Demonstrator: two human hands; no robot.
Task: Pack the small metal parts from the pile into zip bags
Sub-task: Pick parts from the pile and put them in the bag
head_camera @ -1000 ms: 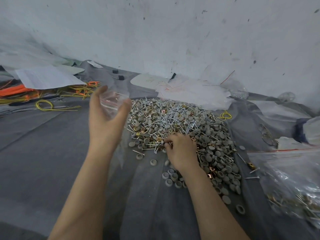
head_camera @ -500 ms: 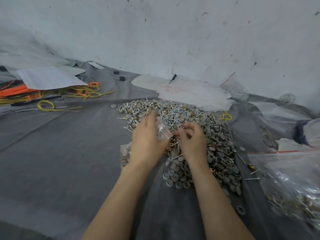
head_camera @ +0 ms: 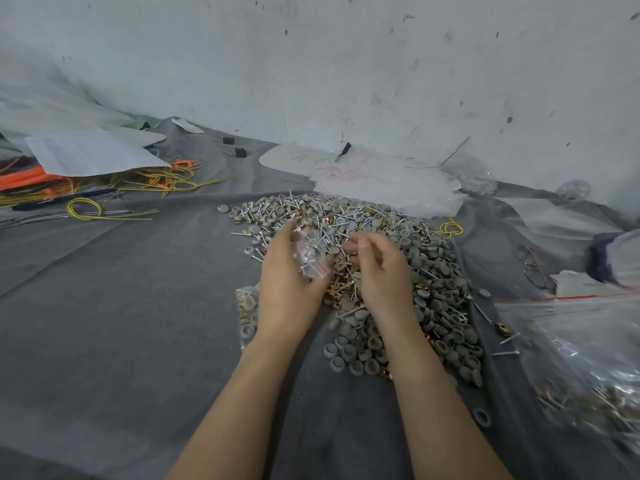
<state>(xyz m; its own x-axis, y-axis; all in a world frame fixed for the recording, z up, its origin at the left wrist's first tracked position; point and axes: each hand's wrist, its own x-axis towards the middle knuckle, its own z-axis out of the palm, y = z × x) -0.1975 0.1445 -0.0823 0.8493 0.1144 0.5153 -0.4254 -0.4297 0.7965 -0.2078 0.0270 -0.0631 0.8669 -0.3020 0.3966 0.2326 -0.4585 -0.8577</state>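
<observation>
Holding a small clear zip bag (head_camera: 313,256) in the left hand (head_camera: 289,289) above the left side of the pile (head_camera: 433,271) of small metal parts, thumb and fingers curled round it. Above the pile's middle, right hand (head_camera: 382,271) with fingers (head_camera: 362,242) curled in toward the thumb, close to the bag; cannot tell whether anything pinched. Off the pile's near left edge, a filled bag (head_camera: 246,315) lying flat
</observation>
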